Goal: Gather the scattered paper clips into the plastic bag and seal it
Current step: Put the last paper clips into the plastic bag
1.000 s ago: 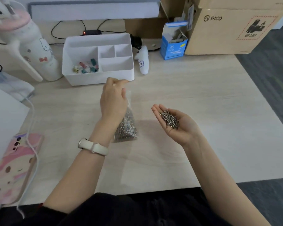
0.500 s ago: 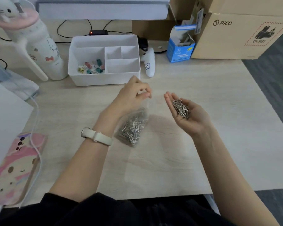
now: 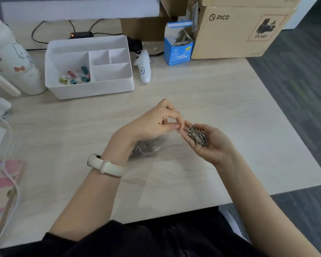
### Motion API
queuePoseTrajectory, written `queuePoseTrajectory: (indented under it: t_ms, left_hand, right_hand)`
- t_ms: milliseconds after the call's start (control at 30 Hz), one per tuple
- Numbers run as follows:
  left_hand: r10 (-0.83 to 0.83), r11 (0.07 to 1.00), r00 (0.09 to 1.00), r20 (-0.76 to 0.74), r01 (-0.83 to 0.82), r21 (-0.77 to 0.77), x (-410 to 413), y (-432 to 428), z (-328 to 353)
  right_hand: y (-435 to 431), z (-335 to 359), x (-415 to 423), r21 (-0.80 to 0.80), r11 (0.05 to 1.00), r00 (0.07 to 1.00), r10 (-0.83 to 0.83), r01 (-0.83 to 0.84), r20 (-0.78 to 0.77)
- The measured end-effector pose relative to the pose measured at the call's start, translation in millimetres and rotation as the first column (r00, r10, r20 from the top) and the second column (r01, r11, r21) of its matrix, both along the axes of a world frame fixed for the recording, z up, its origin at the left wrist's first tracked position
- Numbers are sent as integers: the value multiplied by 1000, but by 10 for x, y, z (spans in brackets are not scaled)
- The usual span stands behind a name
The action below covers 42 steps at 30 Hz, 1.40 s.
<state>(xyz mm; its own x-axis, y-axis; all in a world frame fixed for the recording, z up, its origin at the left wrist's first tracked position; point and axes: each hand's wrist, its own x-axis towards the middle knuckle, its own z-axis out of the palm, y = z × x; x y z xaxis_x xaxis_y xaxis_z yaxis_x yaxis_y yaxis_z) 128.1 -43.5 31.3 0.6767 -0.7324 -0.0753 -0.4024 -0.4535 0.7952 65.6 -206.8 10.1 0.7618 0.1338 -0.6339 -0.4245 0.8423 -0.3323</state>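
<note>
Now, step: we pinch the plastic bag [image 3: 146,146] mouth with our left hand [image 3: 156,121].
Right hand [image 3: 209,141]: cupped open, cradling paper clips [image 3: 197,137].
Next: we tip them in carefully.

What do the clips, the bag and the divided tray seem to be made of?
Clips: bare metal wire, likely steel, with a silvery glint. Bag: thin clear plastic film, since its contents show through. Tray: probably moulded plastic, matte white with smooth rounded walls.
</note>
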Motion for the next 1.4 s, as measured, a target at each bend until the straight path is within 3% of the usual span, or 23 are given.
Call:
queuePoseTrajectory:
  t_ms: [267,633,1067,1167,1233,1300,1400]
  left_hand:
    - [-8,1000,1000,-15,8,17,-114,-106,-14]
    - [133,986,988,-84,-141,-86,-108,102,20]
    - [271,938,962,-33,-272,-214,-46,341,94]
    - [344,902,938,47,-316,-293,-53,347,107]
    - [397,871,913,93,-343,-351,-65,350,105]
    - [440,852,889,128,-369,-371,-70,354,119]
    - [534,804,820,204,-419,-421,-126,465,193]
  right_hand:
    - [26,53,-57,9,980,979,199,-199,36]
    - [132,365,158,64,919,920,383,-388,85]
    - [290,577,261,-154,904,897,419,-399,137]
    - [342,589,228,-317,883,880,422,-346,216]
    - [372,619,179,-538,810,867,424,-233,261]
    - [392,669,137,-763,641,845,451,-83,287]
    - [498,708,98,-959,183,786,550,217,283]
